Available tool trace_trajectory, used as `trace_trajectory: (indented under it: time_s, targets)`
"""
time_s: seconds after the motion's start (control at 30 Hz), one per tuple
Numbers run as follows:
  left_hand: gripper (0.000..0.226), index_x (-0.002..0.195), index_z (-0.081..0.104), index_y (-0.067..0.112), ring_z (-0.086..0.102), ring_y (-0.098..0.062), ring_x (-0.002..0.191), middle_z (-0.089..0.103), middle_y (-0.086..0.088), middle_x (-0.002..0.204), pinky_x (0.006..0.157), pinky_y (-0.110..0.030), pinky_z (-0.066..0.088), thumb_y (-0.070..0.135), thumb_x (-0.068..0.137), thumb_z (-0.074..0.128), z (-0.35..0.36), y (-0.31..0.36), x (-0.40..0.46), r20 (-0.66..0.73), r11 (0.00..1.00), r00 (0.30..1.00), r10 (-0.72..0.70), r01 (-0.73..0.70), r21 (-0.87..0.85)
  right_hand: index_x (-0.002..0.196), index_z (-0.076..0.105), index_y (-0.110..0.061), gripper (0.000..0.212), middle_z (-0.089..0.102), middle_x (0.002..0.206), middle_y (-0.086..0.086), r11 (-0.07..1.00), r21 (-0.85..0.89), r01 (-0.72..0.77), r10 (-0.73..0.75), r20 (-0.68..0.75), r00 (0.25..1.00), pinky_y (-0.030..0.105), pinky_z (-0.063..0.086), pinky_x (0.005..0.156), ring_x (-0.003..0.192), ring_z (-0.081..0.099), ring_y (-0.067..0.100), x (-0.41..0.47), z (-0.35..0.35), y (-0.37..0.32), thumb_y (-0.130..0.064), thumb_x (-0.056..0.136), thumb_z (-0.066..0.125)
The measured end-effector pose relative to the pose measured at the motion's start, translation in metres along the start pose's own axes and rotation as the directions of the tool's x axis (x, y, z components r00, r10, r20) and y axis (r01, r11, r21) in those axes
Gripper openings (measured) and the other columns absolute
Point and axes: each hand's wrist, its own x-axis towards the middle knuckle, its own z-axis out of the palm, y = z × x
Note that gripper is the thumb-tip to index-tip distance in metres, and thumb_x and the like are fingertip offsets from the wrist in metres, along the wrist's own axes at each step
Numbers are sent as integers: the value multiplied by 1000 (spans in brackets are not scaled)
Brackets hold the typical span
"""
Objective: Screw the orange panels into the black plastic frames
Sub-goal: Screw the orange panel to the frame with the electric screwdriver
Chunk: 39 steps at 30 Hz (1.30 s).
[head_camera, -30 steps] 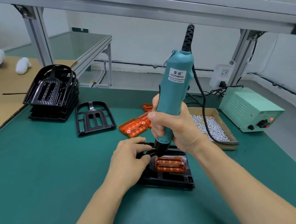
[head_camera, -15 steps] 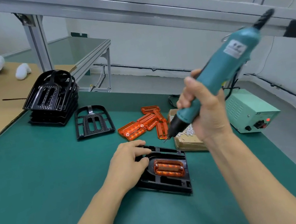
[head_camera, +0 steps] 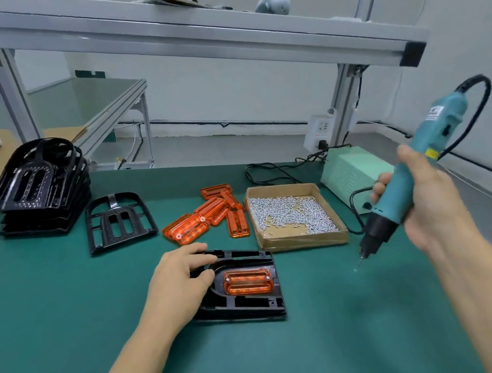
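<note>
your left hand (head_camera: 179, 280) rests flat on the black frame (head_camera: 247, 307) holding the orange panel (head_camera: 248, 281); your right hand (head_camera: 426, 199) grips the screwdriver (head_camera: 400, 194) near the tabletop's right edge.

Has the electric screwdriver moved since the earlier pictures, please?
Yes. The electric screwdriver, in the right hand, has swung rightward off the orange panel, past the cardboard screw box.
</note>
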Motion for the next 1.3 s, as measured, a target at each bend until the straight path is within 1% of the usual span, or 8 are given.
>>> trace_trajectory:
  time_s: [0.13, 0.23, 0.4, 0.47, 0.6, 0.83, 1.13, 1.3]
  targets:
    - [25, 109, 72, 24, 43, -13, 124, 54, 15, 132, 106, -34, 33, 12, 88, 62, 0, -1, -2, -12, 1000, 1000, 5, -5, -6, 96, 50, -10, 27, 55, 66, 8, 937, -320, -142, 138, -35, 990, 29, 55, 46, 44, 57, 14, 4, -36, 7, -35, 94, 60]
    - [25, 109, 72, 23, 43, -14, 125, 54, 14, 133, 107, -36, 33, 12, 88, 63, 0, -2, -2, -9, 1000, 1000, 3, -3, -10, 101, 53, -11, 33, 62, 69, 13, 776, -589, -227, 224, -79, 971, 32, 56, 52, 45, 60, 19, 7, -60, 14, -42, 92, 61]
    - [25, 109, 72, 23, 43, -15, 124, 54, 14, 133, 106, -36, 33, 12, 88, 63, -1, -1, -2, -5, 1000, 1000, 0, 0, -7, 90, 53, -7, 39, 70, 59, 9, 255, -945, -204, 281, -130, 951, 30, 55, 59, 52, 67, 25, 11, -80, 29, -47, 91, 54]
    - [25, 109, 71, 23, 43, -15, 124, 54, 14, 133, 106, -36, 33, 13, 88, 63, -1, 0, -3, -3, 1000, 1000, 0, 0, -3, 86, 53, -9, 41, 71, 72, 7, 7, -991, -134, 275, -127, 953, 32, 54, 68, 66, 68, 25, 14, -81, 39, -50, 91, 49]
    - [25, 109, 72, 21, 44, -16, 124, 55, 13, 132, 107, -37, 33, 12, 87, 64, -1, 0, -3, -3, 1000, 1000, -3, 3, -14, 92, 49, -14, 41, 53, 77, -2, -315, -948, -43, 236, -122, 964, 26, 36, 54, 68, 52, 17, 21, -77, 55, -54, 95, 42]
    - [25, 109, 71, 21, 44, -15, 124, 55, 13, 132, 107, -40, 34, 11, 88, 64, -1, 1, -3, -8, 1000, 1000, -10, 10, -17, 98, 51, -14, 39, 57, 89, -1, -485, -875, -4, 206, -118, 971, 25, 38, 58, 80, 56, 19, 34, -66, 69, -51, 98, 40]
    - [24, 108, 72, 19, 44, -16, 125, 56, 11, 132, 107, -36, 33, 10, 87, 64, 0, -1, -3, -13, 1000, 1000, -4, 3, -30, 103, 51, -14, 52, 51, 78, -3, -480, -877, 2, 207, -111, 972, 26, 37, 56, 77, 55, 17, 29, -71, 72, -64, 94, 39]
    - [25, 109, 72, 21, 43, -15, 126, 54, 13, 133, 107, -35, 32, 12, 88, 63, 0, -1, -2, -12, 1000, 1000, -8, 8, -27, 114, 48, -14, 66, 54, 91, -2, -492, -870, 16, 198, -94, 976, 27, 38, 59, 80, 54, 19, 26, -71, 71, -74, 89, 35]
